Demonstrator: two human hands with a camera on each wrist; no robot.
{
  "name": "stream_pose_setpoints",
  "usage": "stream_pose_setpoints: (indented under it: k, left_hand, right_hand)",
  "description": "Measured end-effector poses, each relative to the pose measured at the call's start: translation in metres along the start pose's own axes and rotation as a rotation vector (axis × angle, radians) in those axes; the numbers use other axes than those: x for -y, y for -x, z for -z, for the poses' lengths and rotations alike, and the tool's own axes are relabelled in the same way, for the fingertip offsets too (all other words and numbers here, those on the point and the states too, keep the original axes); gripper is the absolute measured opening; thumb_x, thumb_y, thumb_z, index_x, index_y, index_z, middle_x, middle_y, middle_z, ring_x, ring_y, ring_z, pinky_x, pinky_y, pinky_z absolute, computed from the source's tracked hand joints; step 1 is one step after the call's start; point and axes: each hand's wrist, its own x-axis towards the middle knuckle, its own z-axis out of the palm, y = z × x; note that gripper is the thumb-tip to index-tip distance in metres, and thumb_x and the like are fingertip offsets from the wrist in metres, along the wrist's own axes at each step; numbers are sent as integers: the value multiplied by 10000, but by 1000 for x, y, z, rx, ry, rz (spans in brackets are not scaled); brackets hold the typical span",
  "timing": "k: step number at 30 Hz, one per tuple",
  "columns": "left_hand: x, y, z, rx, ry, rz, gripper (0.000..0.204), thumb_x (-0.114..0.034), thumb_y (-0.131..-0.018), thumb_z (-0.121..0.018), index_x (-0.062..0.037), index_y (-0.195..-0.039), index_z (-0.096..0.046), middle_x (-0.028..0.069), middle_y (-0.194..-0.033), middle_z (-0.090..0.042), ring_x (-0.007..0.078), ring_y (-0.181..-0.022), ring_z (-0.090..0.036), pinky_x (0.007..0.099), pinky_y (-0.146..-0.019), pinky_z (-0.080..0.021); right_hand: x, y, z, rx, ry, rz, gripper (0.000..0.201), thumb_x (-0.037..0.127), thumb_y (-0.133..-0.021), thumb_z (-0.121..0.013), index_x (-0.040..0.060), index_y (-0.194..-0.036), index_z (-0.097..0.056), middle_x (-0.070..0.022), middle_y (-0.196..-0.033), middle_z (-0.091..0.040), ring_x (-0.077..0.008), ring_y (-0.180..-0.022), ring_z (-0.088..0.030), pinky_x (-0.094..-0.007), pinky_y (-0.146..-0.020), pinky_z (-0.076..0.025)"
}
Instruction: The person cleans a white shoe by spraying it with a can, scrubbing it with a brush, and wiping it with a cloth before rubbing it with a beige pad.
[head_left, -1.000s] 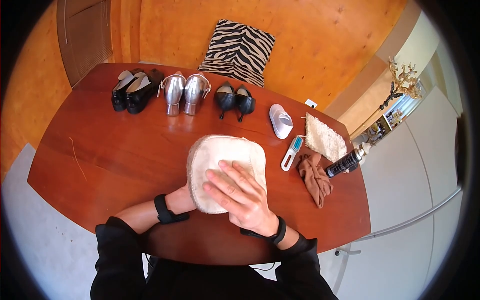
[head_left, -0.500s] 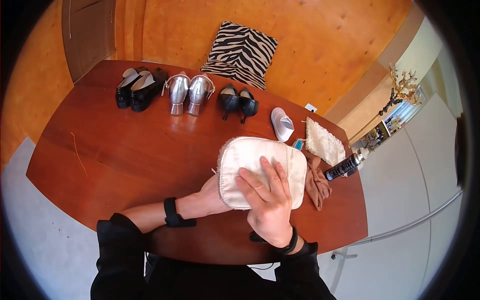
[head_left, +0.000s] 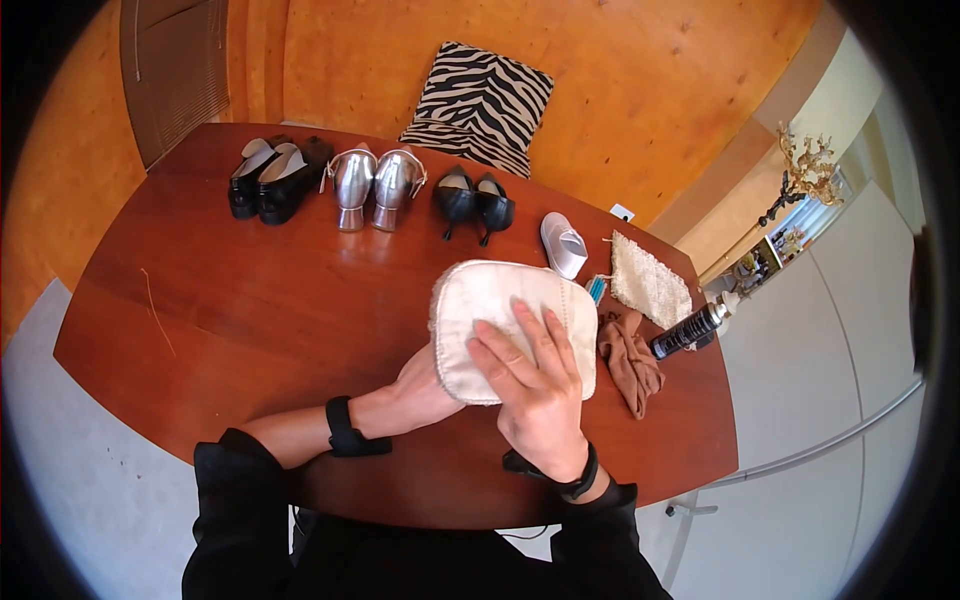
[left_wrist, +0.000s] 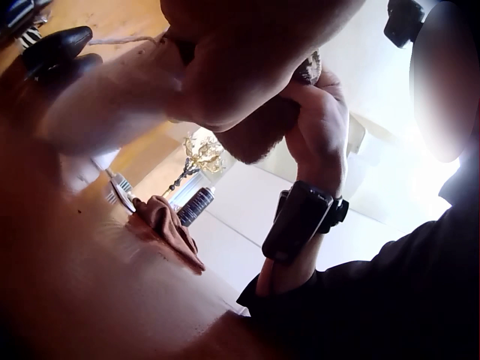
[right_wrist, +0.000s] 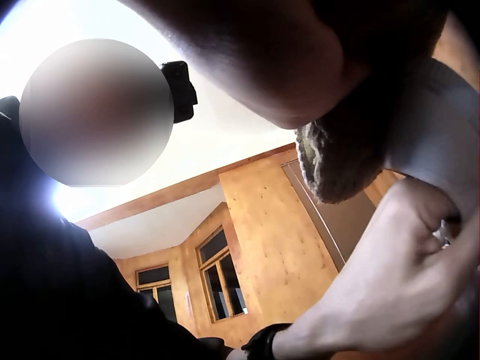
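Above the table, a cream pad (head_left: 465, 320) with a fuzzy edge lies under the spread, straight fingers of my right hand (head_left: 540, 400); its thumb is hidden in the head view. My left hand (head_left: 425, 393) reaches beneath the pad, which covers its fingers. In the right wrist view, the left hand (right_wrist: 390, 262) curls round a pale object that looks like a shoe (right_wrist: 442, 124). The left wrist view shows this pale shoe (left_wrist: 109, 112) extending beyond the hand, with a cord near it. The pad's brown fuzzy side (left_wrist: 259, 131) faces down toward it.
Black loafers (head_left: 275, 185), silver heels (head_left: 353, 185) and black heels (head_left: 457, 203) line the far side. A white shoe (head_left: 564, 246), brush (head_left: 597, 289), cream cloth (head_left: 648, 280), brown cloth (head_left: 630, 368) and black spray can (head_left: 688, 332) lie on the right.
Both hands and the pad have shifted right compared with a second ago. Over the last half second the pad has moved slightly left and toward the far side.
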Motion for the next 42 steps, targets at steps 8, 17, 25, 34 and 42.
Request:
stream_pose_setpoints:
  k: [8, 17, 25, 34, 42]
  left_hand:
    - [14, 2, 2, 84, -450, -126, 459, -196, -850, -571, -65, -1276, -459, 125, -1275, -497, 299, -1185, -466, 378, -965, -402]
    - [0, 4, -8, 148, -229, -207, 204, -130, -814, -556, -102, -1012, -594, 98, -966, -617, 307, -928, -583, 398, -794, -474]
    - [-6, 0, -5, 227, -163, -145, 126, -136, -815, -559, -114, -930, -608, 86, -902, -616, 296, -850, -592, 394, -735, -478]
    - [-7, -4, 2, 279, -173, -93, 176, -193, -813, -596, -125, -974, -612, 88, -936, -620, 292, -860, -604, 395, -722, -496]
    - [4, 2, -5, 231, -268, -209, 177, -180, -819, -592, -131, -988, -609, 95, -928, -621, 309, -846, -604, 392, -720, -500]
  right_hand:
    - [-6, 5, 5, 66, 9, -37, 413, -9, -594, -579, 17, -1000, -648, -88, -1131, -600, -336, -1162, -483, -506, -1002, -356]
    - [-11, 9, 6, 198, -91, -31, 348, -12, -598, -573, 5, -938, -645, -89, -1076, -606, -315, -1108, -515, -459, -976, -391]
    - [-20, 8, 11, 272, -179, -25, 389, -46, -581, -556, 1, -958, -637, -92, -1051, -618, -294, -1054, -545, -403, -958, -414]
    - [-21, 6, 18, 238, -257, -105, 432, -86, -552, -511, 29, -947, -646, -99, -1012, -646, -299, -1013, -584, -408, -890, -462]
    - [-23, 7, 29, 232, -246, -63, 375, -54, -574, -548, 4, -936, -627, -111, -974, -640, -297, -970, -583, -380, -833, -480]
